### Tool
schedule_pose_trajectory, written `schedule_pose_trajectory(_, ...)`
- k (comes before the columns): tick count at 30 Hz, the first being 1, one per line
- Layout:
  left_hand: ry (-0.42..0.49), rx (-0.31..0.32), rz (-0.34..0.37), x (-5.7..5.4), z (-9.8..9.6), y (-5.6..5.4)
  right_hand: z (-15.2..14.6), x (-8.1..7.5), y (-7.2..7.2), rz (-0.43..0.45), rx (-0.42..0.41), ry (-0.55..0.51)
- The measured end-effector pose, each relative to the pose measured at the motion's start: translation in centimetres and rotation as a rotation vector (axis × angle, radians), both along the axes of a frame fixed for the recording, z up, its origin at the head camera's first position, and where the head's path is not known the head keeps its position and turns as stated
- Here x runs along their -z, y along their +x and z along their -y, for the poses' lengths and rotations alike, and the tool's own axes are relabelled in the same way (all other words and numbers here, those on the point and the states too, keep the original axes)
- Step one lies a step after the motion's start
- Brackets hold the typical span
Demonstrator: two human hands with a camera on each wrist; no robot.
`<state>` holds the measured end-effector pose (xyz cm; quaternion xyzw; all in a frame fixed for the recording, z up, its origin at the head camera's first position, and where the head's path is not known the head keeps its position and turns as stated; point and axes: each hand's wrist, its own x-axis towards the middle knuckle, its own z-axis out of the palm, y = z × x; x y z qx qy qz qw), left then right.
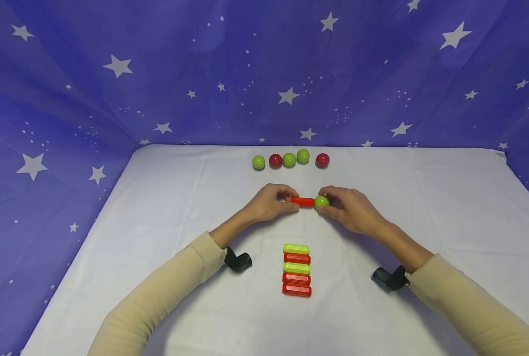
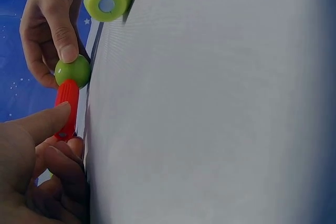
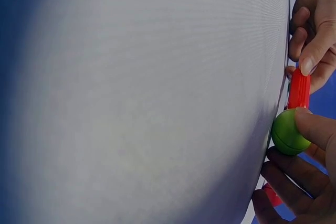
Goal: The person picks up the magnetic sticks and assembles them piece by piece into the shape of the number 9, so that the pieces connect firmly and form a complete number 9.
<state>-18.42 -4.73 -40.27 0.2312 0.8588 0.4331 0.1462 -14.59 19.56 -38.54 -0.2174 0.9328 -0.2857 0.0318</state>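
In the head view my left hand (image 1: pixel 273 201) pinches a red ribbed stick (image 1: pixel 303 201) by its left end, thumb in front and fingers behind. My right hand (image 1: pixel 352 208) holds a green ball (image 1: pixel 322 201) between thumb and fingers. Ball and stick touch end to end, just above or on the white table; I cannot tell which. The left wrist view shows the thumb lying along the red stick (image 2: pixel 67 107) with the green ball (image 2: pixel 73 72) at its far end. In the right wrist view the green ball (image 3: pixel 290 132) has a seam line round it.
Behind the hands, a loose row holds green balls (image 1: pixel 258 162) and red balls (image 1: pixel 322 160). Nearer the front lies a stack of yellow-green sticks (image 1: pixel 296 248) and red sticks (image 1: pixel 297 289), side by side. A purple star-patterned cloth (image 1: pixel 264 74) hangs behind the white table (image 1: pixel 193 316).
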Motion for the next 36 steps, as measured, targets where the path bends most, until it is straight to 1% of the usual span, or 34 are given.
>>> schedule_pose_trajectory(5, 0.012, 0.007, 0.01, -0.1, 0.4, -0.2, 0.0, 0.0, -0.1, 0.004, 0.0, 0.003)
schedule_pose_trajectory(9, 0.036, 0.015, 0.023, -0.5, 1.0, -0.4, 0.1, -0.1, -0.2, 0.006, 0.004, 0.01)
schedule_pose_trajectory(11, 0.053, 0.01, 0.022, -0.7, 1.5, -0.6, 0.1, -0.2, -0.2, 0.004, 0.006, 0.011)
schedule_pose_trajectory(13, 0.072, -0.009, 0.016, -0.9, 2.0, -0.8, 0.1, -0.2, -0.2, 0.003, 0.006, 0.011)
schedule_pose_trajectory(17, 0.103, -0.099, 0.0, -0.9, 3.3, -1.4, 0.0, -0.1, -0.2, 0.006, 0.005, 0.008)
schedule_pose_trajectory(20, 0.14, -0.186, 0.005, -1.0, 4.2, -2.0, 0.0, -0.1, -0.1, 0.01, 0.004, 0.006)
schedule_pose_trajectory(23, 0.177, -0.275, -0.009, -1.1, 4.9, -2.6, 0.0, -0.1, 0.0, 0.01, 0.006, 0.002)
schedule_pose_trajectory(28, 0.243, -0.404, -0.073, -1.2, 5.7, -3.4, 0.0, -0.1, 0.0, 0.004, 0.007, 0.001)
schedule_pose_trajectory(30, 0.264, -0.442, -0.093, -1.2, 5.8, -3.7, -0.1, 0.0, 0.0, 0.003, 0.006, 0.002)
schedule_pose_trajectory(33, 0.274, -0.482, -0.101, -1.1, 5.9, -4.1, -0.1, 0.0, 0.0, 0.002, 0.003, -0.001)
schedule_pose_trajectory(36, 0.257, -0.495, -0.095, -1.0, 5.9, -4.5, -0.1, 0.1, 0.0, 0.001, 0.001, -0.002)
